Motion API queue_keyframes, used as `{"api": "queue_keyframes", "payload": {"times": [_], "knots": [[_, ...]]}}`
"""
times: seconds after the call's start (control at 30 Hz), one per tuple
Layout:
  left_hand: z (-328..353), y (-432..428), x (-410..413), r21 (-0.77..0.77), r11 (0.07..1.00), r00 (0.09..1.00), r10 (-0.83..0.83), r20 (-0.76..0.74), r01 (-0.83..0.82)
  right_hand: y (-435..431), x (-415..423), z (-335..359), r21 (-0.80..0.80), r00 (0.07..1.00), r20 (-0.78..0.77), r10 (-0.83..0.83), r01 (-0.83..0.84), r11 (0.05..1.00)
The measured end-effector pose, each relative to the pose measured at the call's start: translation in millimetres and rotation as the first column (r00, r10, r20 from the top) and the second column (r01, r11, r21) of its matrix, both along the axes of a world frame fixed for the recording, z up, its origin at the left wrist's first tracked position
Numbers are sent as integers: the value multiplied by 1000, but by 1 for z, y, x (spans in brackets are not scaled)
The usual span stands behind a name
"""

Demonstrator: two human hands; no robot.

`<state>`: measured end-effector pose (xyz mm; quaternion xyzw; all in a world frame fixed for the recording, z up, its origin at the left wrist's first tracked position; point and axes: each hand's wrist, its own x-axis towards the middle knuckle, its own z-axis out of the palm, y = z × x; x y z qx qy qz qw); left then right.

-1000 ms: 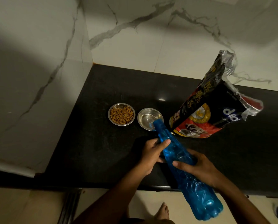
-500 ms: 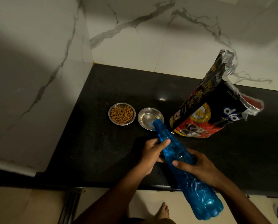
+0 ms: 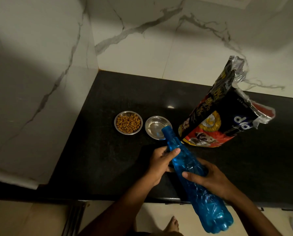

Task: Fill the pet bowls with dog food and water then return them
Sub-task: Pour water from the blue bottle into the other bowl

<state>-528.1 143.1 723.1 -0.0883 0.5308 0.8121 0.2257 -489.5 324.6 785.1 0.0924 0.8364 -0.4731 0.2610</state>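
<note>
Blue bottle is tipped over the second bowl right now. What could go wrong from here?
1. The blue bottle, gripped by the left hand and right hand, has its mouth over the near rim of the shallow steel bowl; water may run onto the counter.
2. The kibble bowl stands beside it; splash could wet the food.
3. The open dog food bag leans nearby and might get bumped.
</note>
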Motion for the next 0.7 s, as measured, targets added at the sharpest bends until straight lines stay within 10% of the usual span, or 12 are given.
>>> {"api": "queue_keyframes", "payload": {"times": [0.7], "knots": [[47,-12,-5,-4,1000,978,6,-209,-7,-10,4,13,-188,971,-235,-32,-13,982]]}}
